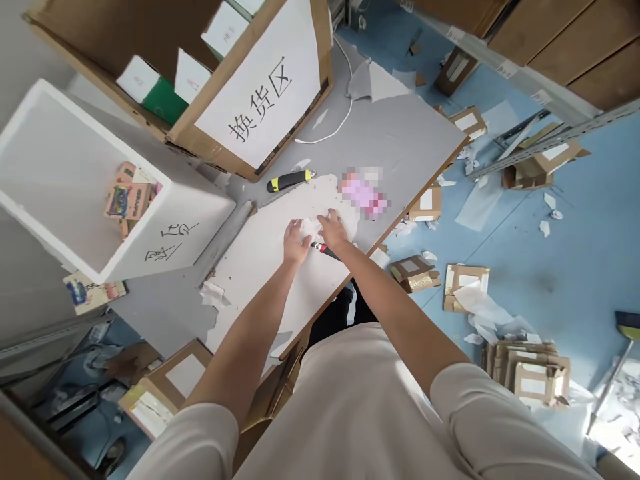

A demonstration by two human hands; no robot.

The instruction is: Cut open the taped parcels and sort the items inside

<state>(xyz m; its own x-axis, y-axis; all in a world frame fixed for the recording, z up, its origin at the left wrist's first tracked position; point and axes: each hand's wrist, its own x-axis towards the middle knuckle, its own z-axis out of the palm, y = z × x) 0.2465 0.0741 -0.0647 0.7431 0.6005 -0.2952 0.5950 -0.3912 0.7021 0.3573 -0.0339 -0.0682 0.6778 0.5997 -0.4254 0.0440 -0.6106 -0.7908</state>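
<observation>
My left hand [296, 243] and my right hand [332, 230] are close together over the white tabletop sheet. Between them is a small crumpled piece of white paper [311, 229], and the fingers of both hands curl onto it from either side. Under my right hand lies a tool with a red and black handle [325, 250] and a metal end, its lower part near my wrist. Beyond the hands rests a black and yellow utility knife [290, 181]. A pink item [364, 195], blurred by pixelation, lies past my right hand.
A large cardboard box [320, 47] with a handwritten sign stands at the back, holding white and green boxes. To the left a white foam box [200, 227] contains small packages. Opened cartons [530, 373] and paper scraps litter the blue floor. Metal shelving [540, 80] stands at right.
</observation>
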